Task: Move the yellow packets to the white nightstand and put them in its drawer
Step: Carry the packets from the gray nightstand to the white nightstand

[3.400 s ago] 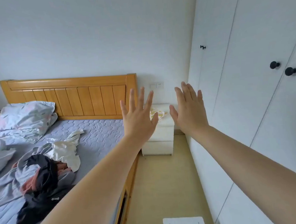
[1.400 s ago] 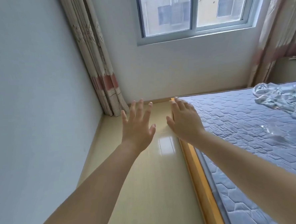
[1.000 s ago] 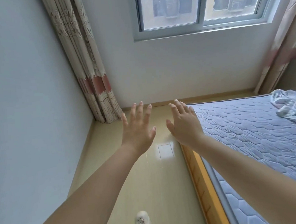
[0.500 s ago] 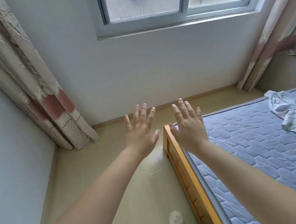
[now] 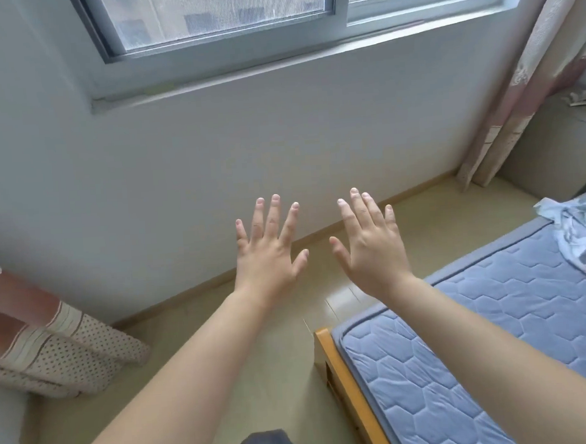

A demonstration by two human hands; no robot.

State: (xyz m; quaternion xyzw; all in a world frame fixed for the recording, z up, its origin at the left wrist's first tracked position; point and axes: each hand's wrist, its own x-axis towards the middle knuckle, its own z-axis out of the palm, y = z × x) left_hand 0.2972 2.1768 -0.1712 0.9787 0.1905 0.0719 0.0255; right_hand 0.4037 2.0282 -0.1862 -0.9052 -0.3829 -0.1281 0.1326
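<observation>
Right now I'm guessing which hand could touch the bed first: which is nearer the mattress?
Right. The right hand hovers open just beyond the mattress corner; the left hand is farther off, over bare floor.

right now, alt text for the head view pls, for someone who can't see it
Two empty, open hands, left hand and right hand, stretch forward over a beige floor toward a white wall under a window. A bed corner with a blue quilted mattress sits at right, curtains at both edges.
</observation>
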